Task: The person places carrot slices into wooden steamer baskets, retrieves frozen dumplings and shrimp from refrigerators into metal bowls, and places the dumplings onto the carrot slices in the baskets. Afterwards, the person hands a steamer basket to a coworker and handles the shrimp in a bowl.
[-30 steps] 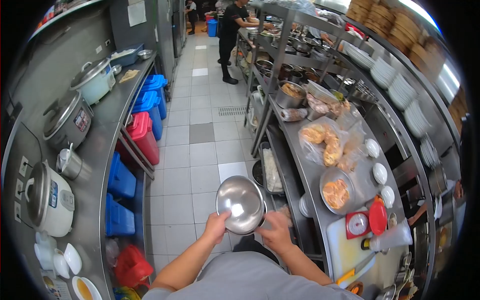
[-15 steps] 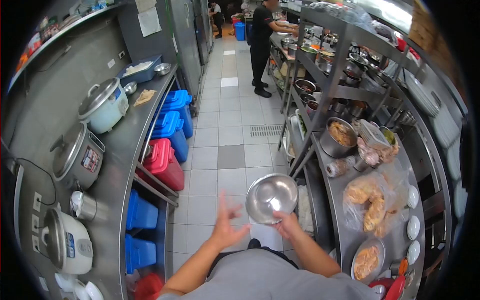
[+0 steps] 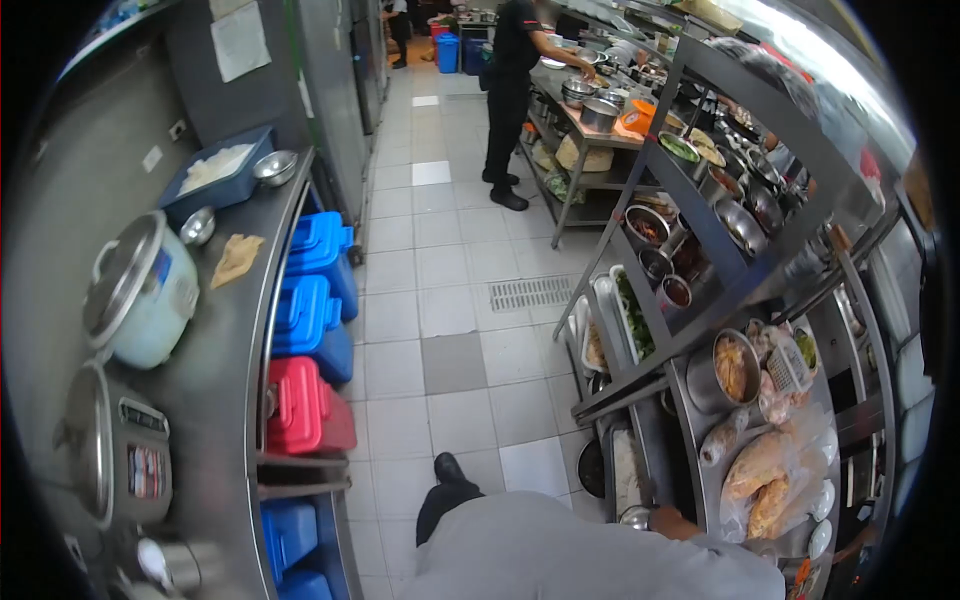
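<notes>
My right hand is low at the right, beside the lower shelf of the right-hand counter. A shiny metal bowl shows only in part at its fingers, the rest covered by my grey shirt. The hand appears closed on the bowl's edge, though most of the fingers are hidden. Close by on that shelf lies a long tray with something white. My left hand is out of view.
The right counter carries a metal pot of food and bagged meat. At left, rice cookers stand on a steel counter above blue bins and a red bin. A person in black works farther along the aisle.
The bowl and my right hand have gone from in front of me down to the right. My left hand has left the view. My body has moved forward and turned.
</notes>
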{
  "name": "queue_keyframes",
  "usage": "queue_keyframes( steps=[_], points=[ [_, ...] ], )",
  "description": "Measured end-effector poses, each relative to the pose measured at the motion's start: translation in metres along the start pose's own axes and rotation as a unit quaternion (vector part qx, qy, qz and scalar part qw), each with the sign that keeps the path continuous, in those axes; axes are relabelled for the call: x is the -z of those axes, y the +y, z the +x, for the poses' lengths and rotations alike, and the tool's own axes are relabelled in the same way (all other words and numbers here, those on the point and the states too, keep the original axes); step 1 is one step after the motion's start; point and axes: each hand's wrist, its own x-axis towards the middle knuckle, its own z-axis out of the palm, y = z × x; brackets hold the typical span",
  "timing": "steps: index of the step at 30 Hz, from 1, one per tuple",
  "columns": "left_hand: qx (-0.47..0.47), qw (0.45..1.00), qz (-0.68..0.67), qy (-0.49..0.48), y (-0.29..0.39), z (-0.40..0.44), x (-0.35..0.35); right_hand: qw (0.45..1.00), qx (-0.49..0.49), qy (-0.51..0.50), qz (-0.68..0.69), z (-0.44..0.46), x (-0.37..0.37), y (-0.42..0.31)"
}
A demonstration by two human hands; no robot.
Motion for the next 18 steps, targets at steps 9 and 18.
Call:
queue_keyframes(
  steps=[9,18],
  points=[
    [-0.252,0.955,0.008,0.159,0.361,0.204,0.235,0.951,-0.227,-0.078,0.196,0.035,0.041,-0.085],
    [-0.468,0.795,-0.380,0.062,0.933,0.167,0.451,0.874,-0.301,-0.003,0.380,0.172,0.233,-0.225]
  ],
)
